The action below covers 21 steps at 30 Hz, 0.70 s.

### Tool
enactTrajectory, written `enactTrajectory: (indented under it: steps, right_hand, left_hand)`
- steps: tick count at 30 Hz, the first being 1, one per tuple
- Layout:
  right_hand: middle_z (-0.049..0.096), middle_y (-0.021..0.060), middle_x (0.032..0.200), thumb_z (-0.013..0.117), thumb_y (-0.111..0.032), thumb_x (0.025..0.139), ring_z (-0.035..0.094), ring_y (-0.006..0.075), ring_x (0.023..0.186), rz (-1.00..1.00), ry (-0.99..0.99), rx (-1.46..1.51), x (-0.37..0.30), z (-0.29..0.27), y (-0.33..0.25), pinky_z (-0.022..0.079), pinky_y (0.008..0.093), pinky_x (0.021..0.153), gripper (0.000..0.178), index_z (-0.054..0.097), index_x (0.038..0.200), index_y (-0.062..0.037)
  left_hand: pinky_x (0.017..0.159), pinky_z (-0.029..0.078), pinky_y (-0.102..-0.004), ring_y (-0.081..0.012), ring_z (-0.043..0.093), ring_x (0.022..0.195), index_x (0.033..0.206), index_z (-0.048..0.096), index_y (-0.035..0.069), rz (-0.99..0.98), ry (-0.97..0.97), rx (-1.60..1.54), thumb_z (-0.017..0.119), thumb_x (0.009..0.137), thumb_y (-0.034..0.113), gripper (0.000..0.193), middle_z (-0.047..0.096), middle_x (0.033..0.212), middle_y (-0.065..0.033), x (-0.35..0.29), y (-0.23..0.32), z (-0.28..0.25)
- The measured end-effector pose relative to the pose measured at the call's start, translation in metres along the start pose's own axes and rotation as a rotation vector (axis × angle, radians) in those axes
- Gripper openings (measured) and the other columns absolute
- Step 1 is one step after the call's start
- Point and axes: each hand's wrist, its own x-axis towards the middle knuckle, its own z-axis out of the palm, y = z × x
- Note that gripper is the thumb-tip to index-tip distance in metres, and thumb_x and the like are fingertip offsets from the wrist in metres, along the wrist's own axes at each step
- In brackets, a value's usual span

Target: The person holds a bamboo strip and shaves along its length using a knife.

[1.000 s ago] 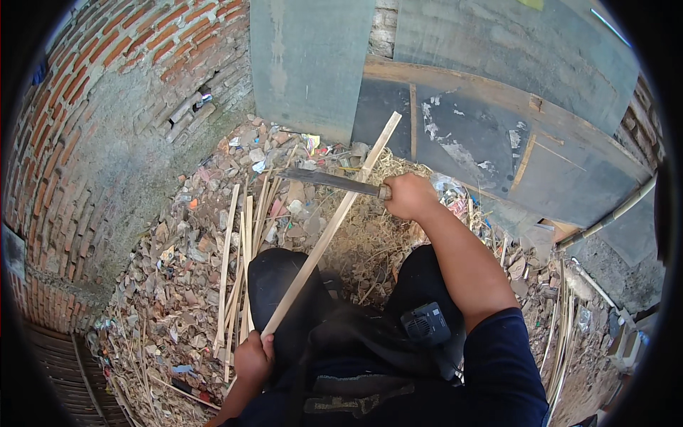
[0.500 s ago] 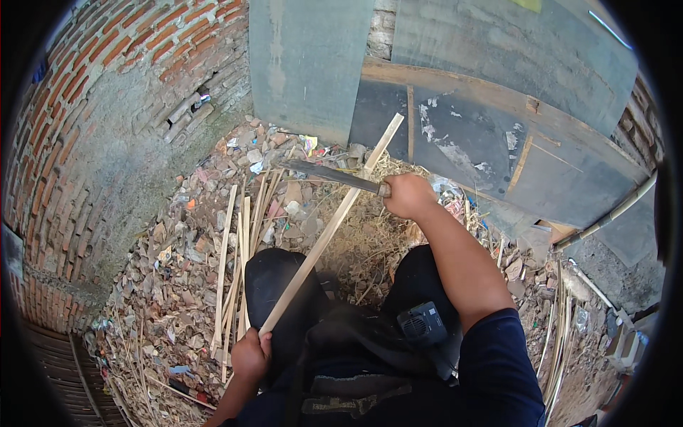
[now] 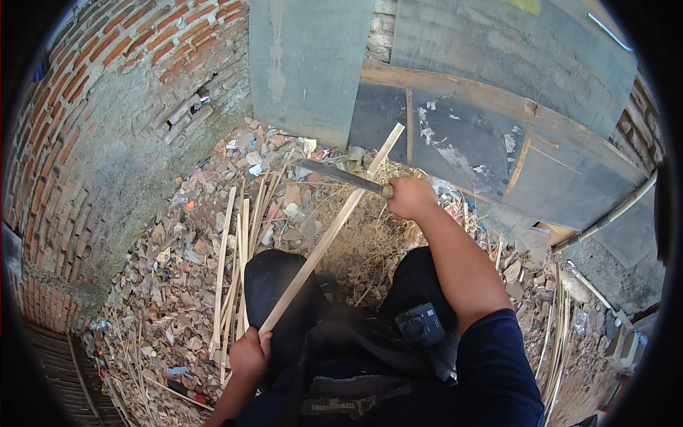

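Note:
My left hand (image 3: 249, 354) is closed around the near end of a long, pale bamboo strip (image 3: 311, 262). The strip slants away over my left thigh, its far end up and to the right. In my right hand (image 3: 413, 197) is the handle of a machete (image 3: 333, 173), gripped in a fist. Its dark blade points left and crosses the strip near the far end. Whether the edge bites into the strip I cannot tell.
Several cut strips (image 3: 226, 263) lie on the rubble (image 3: 178, 285) left of my knees, and thin strips (image 3: 558, 334) lie at the right. Dry shavings (image 3: 356, 249) litter the ground between my legs. A brick wall (image 3: 107, 156) stands left; grey panels (image 3: 306, 71) stand ahead.
My right hand and the machete have shifted slightly right and nearer along the strip. The strip's far end has dipped a little. My left hand keeps its grip.

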Motion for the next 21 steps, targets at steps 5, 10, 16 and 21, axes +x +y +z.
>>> enactTrajectory:
  steps: [5,10,16,21]
  right_hand:
    - [0.073,0.0144,0.1,0.067,-0.025,0.077,0.07,0.0338,0.098,-0.211,-0.03,0.068,-0.019,-0.014,-0.017,0.056,0.0462,0.086,0.033,0.072,0.108,-0.0145]
    - [0.074,0.0115,0.094,0.069,-0.027,0.078,0.071,0.0335,0.093,-0.474,-0.086,-0.157,-0.022,-0.015,-0.031,0.057,0.0446,0.084,0.025,0.072,0.101,-0.0169]
    - [0.073,0.0167,0.106,0.063,-0.022,0.081,0.07,0.034,0.101,0.209,0.097,0.154,0.024,0.016,0.047,0.056,0.0443,0.091,0.031,0.072,0.11,-0.0137]
    - [0.073,0.0195,0.105,0.064,-0.027,0.079,0.069,0.0382,0.101,0.132,0.189,0.279,0.009,0.001,0.036,0.056,0.0479,0.09,0.036,0.072,0.112,-0.0127]
  left_hand:
    - [0.054,0.048,-0.0562,-0.0463,0.062,0.059,0.082,0.051,0.004,0.044,0.048,-0.048,0.058,0.098,0.037,0.038,0.06,0.063,-0.0239,-0.001,-0.003,0.004]
    - [0.054,0.048,-0.056,-0.0463,0.062,0.059,0.081,0.051,0.004,0.033,0.046,-0.039,0.058,0.098,0.037,0.038,0.06,0.063,-0.0237,-0.002,-0.005,0.002]
    - [0.054,0.048,-0.0559,-0.0462,0.062,0.059,0.082,0.051,0.004,0.049,0.024,-0.023,0.059,0.097,0.037,0.038,0.06,0.064,-0.0236,0.008,-0.003,0.0]
    - [0.054,0.048,-0.056,-0.0465,0.062,0.059,0.082,0.051,0.003,0.033,-0.008,-0.044,0.059,0.097,0.036,0.037,0.06,0.064,-0.0237,-0.003,-0.006,0.002]
